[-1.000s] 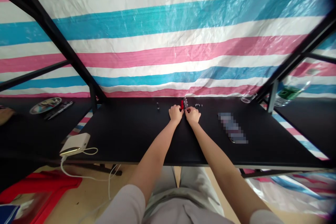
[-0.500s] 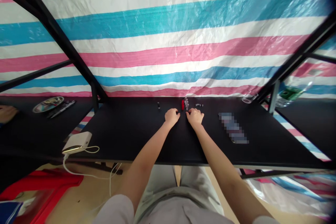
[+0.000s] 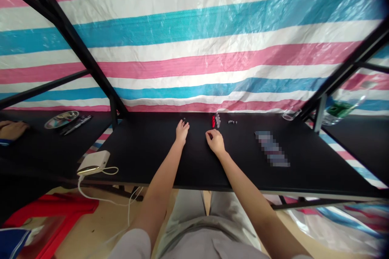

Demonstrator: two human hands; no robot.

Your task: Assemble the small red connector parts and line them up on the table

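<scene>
My left hand point(image 3: 182, 132) reaches forward on the black tabletop point(image 3: 146, 153), its fingertips at a small dark upright piece point(image 3: 184, 121). My right hand point(image 3: 215, 142) rests with curled fingers a little short of a small red object point(image 3: 213, 121). Beside that red object stands a small clear item point(image 3: 218, 121). A short row of tiny metal pieces point(image 3: 232, 122) lies to its right. I see nothing held in the right hand, though its curled fingers could hide something tiny.
A pixelated flat object point(image 3: 271, 148) lies on the right of the table. A white power bank point(image 3: 93, 162) with a cable sits at the front left. A co-worker's hand point(image 3: 12, 130) rests on a neighbouring table, near a metal dish point(image 3: 61, 119) and pens point(image 3: 77, 124).
My left hand has moved left from the middle to the dark piece. My right hand has drawn back slightly from the red object.
</scene>
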